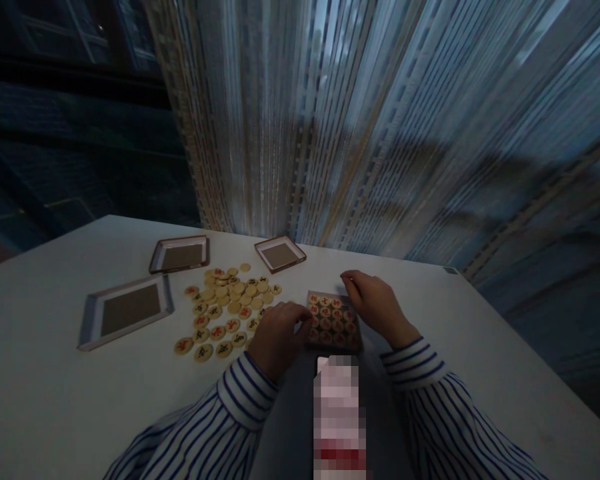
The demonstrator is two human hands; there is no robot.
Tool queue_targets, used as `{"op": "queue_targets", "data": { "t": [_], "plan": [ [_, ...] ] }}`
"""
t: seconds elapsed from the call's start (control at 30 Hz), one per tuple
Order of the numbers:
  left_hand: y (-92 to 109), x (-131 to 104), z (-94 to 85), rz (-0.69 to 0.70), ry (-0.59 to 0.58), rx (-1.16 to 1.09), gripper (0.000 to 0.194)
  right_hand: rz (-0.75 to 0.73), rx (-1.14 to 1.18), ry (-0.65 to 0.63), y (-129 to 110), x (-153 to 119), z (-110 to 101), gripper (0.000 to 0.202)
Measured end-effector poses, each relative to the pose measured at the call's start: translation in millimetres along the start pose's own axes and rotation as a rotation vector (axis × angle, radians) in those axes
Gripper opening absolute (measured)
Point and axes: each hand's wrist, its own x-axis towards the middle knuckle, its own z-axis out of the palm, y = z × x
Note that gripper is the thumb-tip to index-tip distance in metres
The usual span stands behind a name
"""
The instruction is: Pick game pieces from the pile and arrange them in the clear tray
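Note:
A small shallow box (361,345) stands at the table's near edge with rows of round xiangqi pieces (325,324) in it, several marked in red. At its left side is my left hand (279,339), its thumb and fingers closed together at the box's wall. My right hand (377,307) hovers by the far right corner, fingers curled and pinched; anything between them is hidden. Left of the box, a loose heap of xiangqi pieces (234,291) spreads over the table, some with red or black characters, others plain side up.
Three shallow trays or lids lie around the heap: a larger one (130,311) at left, one (183,255) behind it, and a smaller one (280,255) at the back. A string curtain (300,120) hangs behind the white table (480,347). A phone-like object (337,413), blurred out, lies below the box.

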Motion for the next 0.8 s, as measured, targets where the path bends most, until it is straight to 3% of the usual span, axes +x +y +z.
{"op": "queue_targets", "data": {
  "t": [0.1,0.3,0.43,0.6,0.8],
  "plan": [
    [2,0,-1.3,0.004,-0.007,-0.009,0.006,0.014,0.069,-0.01,-2,-1,1,0.025],
    [10,-4,-4.8,0.034,0.042,-0.062,0.004,-0.014,0.065,-0.192,-9,-2,-5,0.025],
    [14,-13,-9.3,0.073,0.056,-0.132,0.004,-0.022,0.052,-0.185,-15,-2,-10,0.033],
    [15,-29,-20.1,0.091,-0.007,-0.116,0.006,-0.064,0.123,-0.217,-17,-3,-8,0.029],
    [7,-40,-46.8,0.041,-0.149,-0.132,0.008,-0.104,0.195,-0.252,-20,-5,-9,0.026]
  ]
}}
